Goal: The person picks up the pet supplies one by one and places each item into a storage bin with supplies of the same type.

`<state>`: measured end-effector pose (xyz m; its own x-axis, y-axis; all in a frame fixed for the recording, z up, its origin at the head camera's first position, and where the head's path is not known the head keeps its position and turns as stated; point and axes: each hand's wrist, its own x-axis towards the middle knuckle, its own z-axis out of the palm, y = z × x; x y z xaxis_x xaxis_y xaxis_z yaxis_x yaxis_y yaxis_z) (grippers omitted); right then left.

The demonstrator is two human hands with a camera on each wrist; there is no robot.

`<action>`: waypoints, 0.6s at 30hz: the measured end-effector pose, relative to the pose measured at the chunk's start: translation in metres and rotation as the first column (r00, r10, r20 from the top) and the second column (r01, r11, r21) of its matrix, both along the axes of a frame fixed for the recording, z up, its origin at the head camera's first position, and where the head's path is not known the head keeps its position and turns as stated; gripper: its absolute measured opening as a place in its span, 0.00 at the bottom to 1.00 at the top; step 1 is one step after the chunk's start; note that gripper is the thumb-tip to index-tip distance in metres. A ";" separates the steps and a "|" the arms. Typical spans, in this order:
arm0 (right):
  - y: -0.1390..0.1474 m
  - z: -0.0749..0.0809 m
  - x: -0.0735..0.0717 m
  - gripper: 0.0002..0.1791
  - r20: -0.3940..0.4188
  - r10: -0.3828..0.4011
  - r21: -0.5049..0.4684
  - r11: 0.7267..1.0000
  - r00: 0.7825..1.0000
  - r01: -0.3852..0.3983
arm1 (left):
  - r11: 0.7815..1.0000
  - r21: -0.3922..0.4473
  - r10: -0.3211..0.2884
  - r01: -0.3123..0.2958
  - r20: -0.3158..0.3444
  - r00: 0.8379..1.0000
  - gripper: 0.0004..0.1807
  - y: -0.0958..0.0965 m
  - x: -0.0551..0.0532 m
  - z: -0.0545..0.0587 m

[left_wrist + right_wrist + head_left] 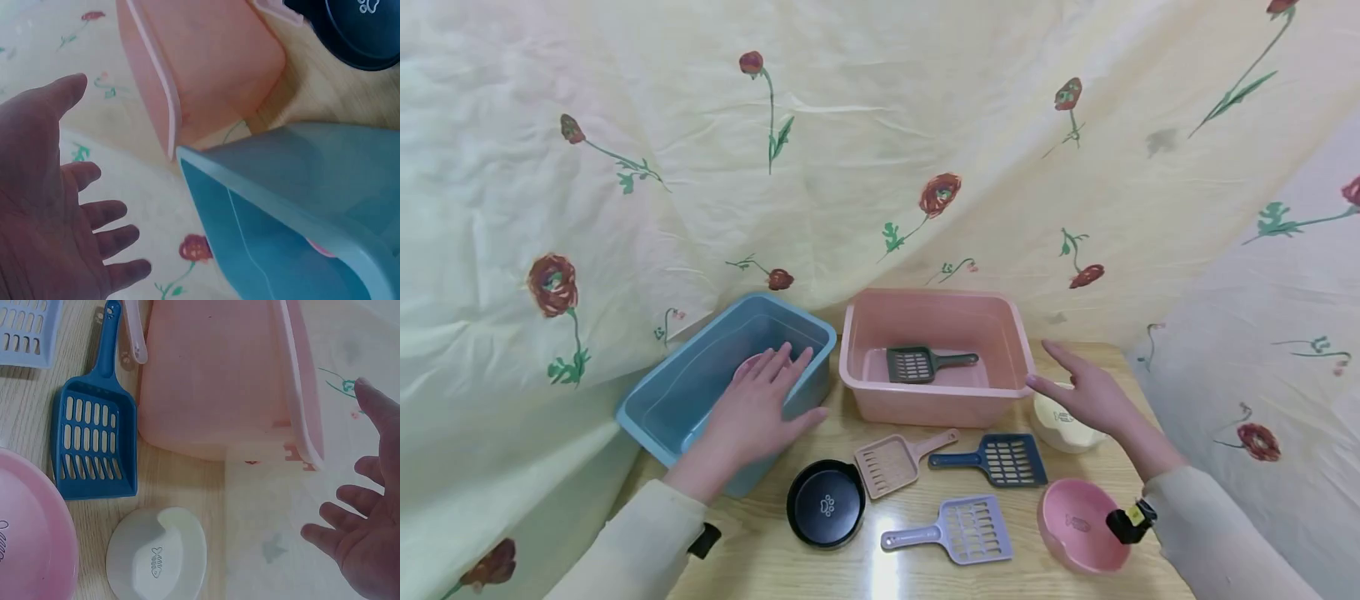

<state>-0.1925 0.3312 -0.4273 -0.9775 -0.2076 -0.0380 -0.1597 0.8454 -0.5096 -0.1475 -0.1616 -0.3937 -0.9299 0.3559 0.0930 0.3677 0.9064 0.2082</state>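
Observation:
My left hand (758, 414) is held with spread fingers over the near side of the blue bin (655, 387), holding nothing. Inside that bin a pink bowl (747, 367) shows, partly hidden by the fingers. My right hand (1086, 392), also with extended fingers and holding nothing, hovers by the right end of the pink bin (925, 406). A dark green slotted litter scoop (916, 365) lies in the pink bin. Beneath the right hand sits a cream bowl (1063, 427) with a fish-bone print, partly covered by the hand in the head view.
On the wooden table lie a beige scoop (891, 467), a dark blue scoop (1011, 460) and a lavender scoop (976, 531). A black bowl (826, 504) stands left of them, a pink bowl (1078, 525) to the right. Flowered cloth (850, 167) hangs behind the bins.

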 end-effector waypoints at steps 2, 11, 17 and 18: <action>-0.002 0.000 -0.002 0.49 0.020 0.006 -0.024 1.000 1.000 -0.005 | 1.000 0.024 -0.019 0.019 0.008 1.000 0.49 0.003 0.006 -0.001; -0.001 -0.011 -0.011 0.51 0.055 0.010 -0.071 0.997 0.998 -0.006 | 0.991 0.131 -0.028 0.009 0.148 0.989 0.48 0.026 0.028 -0.023; 0.000 -0.017 -0.013 0.50 0.098 -0.005 -0.184 0.983 0.995 0.023 | 0.975 0.211 0.017 -0.073 0.256 0.967 0.49 0.034 0.037 -0.054; 0.000 -0.017 -0.013 0.50 0.112 -0.006 -0.209 0.977 0.994 0.029 | 0.970 0.223 0.027 -0.092 0.277 0.960 0.49 0.035 0.038 -0.058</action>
